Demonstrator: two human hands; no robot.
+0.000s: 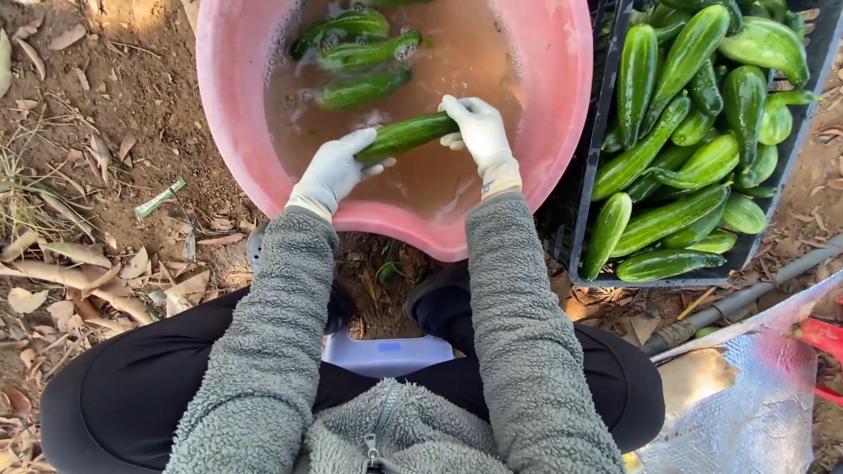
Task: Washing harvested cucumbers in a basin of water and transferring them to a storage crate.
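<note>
Bare dirt ground (132,96) strewn with dry leaves, person crouched over a pink basin (562,96) of murky brown water with 3 cucumbers (360,54) floating at the far side. Both gloved hands grip 1 cucumber (407,136) just above the water near the basin's near rim, left hand (334,171) closed on its lower end, right hand (479,132) closed on its upper end. Right of the basin, touching it, a black crate (587,175) is piled with many green cucumbers (694,132).

Bare dirt ground (114,105) under pink basin (228,105), black crate (587,189), dry leaves (79,281), grey hose (746,294).
</note>
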